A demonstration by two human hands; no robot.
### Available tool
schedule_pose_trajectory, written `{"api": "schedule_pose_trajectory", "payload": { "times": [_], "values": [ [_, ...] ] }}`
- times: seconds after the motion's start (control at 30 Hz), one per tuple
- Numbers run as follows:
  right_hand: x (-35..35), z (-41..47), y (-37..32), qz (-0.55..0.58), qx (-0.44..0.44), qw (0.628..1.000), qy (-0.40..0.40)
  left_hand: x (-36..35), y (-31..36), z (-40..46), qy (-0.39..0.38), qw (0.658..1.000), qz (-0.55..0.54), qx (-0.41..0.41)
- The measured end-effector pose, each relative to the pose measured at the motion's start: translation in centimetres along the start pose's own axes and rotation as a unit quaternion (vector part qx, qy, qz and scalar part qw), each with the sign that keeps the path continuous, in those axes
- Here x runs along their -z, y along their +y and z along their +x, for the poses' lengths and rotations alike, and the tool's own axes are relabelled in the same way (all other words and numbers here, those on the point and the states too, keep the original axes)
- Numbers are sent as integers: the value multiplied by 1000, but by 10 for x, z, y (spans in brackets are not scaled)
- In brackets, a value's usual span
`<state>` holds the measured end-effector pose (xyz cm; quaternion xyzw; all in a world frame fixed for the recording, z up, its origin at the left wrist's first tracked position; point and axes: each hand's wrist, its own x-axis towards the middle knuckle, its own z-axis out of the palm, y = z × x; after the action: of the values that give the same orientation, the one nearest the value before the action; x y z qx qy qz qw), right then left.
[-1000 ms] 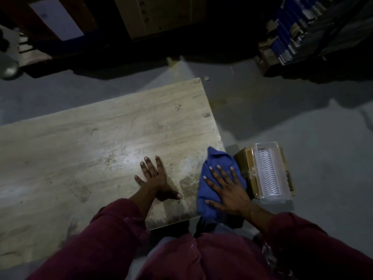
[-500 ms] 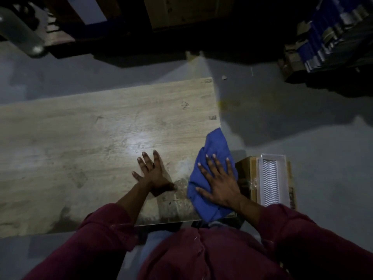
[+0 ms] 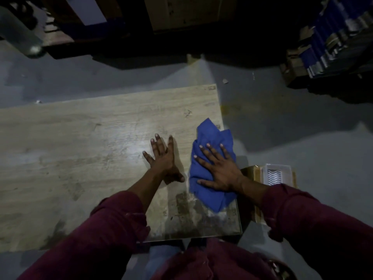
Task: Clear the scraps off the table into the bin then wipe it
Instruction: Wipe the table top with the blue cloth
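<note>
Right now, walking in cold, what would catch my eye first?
The bright blue cloth at the wooden table's right edge, pressed flat under the right hand. Beside it, the left hand rests spread on the bare wood. Just off the table's right side sits a clear box on a brown carton.

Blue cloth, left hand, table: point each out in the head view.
blue cloth [image 3: 212, 136], head view, on the bare upper fold beyond the fingertips.
left hand [image 3: 164, 158], head view, on the back of the hand.
table [image 3: 80, 138], head view, on bare wood left of the hands.
</note>
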<state>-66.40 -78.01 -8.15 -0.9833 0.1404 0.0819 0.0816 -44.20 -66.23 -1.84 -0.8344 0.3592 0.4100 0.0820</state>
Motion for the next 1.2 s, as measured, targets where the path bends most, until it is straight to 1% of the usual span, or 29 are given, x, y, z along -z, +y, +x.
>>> {"api": "schedule_pose_trajectory", "payload": {
  "times": [0.1, 0.2, 0.3, 0.37, 0.4, 0.43, 0.5, 0.53, 0.57, 0.6, 0.67, 0.73, 0.8, 0.87, 0.9, 0.93, 0.97, 1.0, 1.03, 1.07, 1.1, 1.13, 1.2],
  "values": [
    [3, 34, 19, 12, -76, 997, 19, 4, -13, 6, -21, 1000, -10, 15],
    [1, 61, 28, 29, -178, 982, 50, 1, -20, 9, -20, 1000, -22, -8],
    [-8, 69, 20, 32, -222, 970, 89, 3, -19, 10, -23, 999, -25, -9],
    [-15, 57, 7, 33, -206, 971, 116, 4, -19, 10, -26, 999, -25, -16],
    [-19, 45, 0, 31, -172, 976, 128, 5, -19, 10, -29, 999, -25, -19],
    [-22, 32, -5, 21, -119, 984, 132, 5, -18, 11, -32, 999, -26, -19],
    [-24, 15, -4, 2, -8, 994, 112, 6, -19, 11, -36, 999, -19, -17],
    [-22, 18, 5, -9, 18, 994, 109, 7, -19, 12, -39, 999, -15, -15],
    [-21, 28, 14, -20, 16, 993, 116, 8, -19, 14, -44, 999, -13, -13],
    [-21, 43, 22, -27, -17, 991, 127, 9, -17, 15, -49, 999, -11, -9],
    [-17, 83, 38, -25, -133, 982, 135, 9, -14, 16, -49, 999, -1, 7],
    [-8, 126, 47, 1, -228, 966, 118, 10, -12, 17, -44, 999, 4, 22],
    [-2, 155, 46, 30, -283, 952, 113, 10, -12, 16, -42, 999, 5, 22],
    [-2, 167, 39, 29, -300, 946, 117, 10, -12, 15, -43, 999, 5, 16],
    [-4, 165, 35, 19, -271, 954, 124, 10, -12, 16, -41, 999, 2, 15],
    [-8, 157, 30, 6, -209, 969, 132, 10, -12, 16, -38, 999, 0, 14],
    [-11, 145, 27, -11, -126, 982, 139, 9, -13, 16, -35, 999, 0, 15],
    [-14, 130, 27, -25, -40, 991, 127, 9, -13, 17, -35, 999, 0, 17],
    [-13, 117, 32, -32, 19, 994, 102, 9, -14, 18, -37, 999, 0, 18],
    [-11, 111, 40, -32, 35, 995, 92, 8, -14, 19, -38, 999, 1, 17],
    [-9, 112, 50, -28, 8, 995, 98, 8, -14, 20, -38, 999, 3, 16],
    [-7, 122, 61, -18, -50, 993, 104, 8, -14, 20, -37, 999, 1, 17],
    [3, 157, 80, 15, -180, 979, 99, 8, -13, 20, -33, 999, -6, 20]
  ]
}}
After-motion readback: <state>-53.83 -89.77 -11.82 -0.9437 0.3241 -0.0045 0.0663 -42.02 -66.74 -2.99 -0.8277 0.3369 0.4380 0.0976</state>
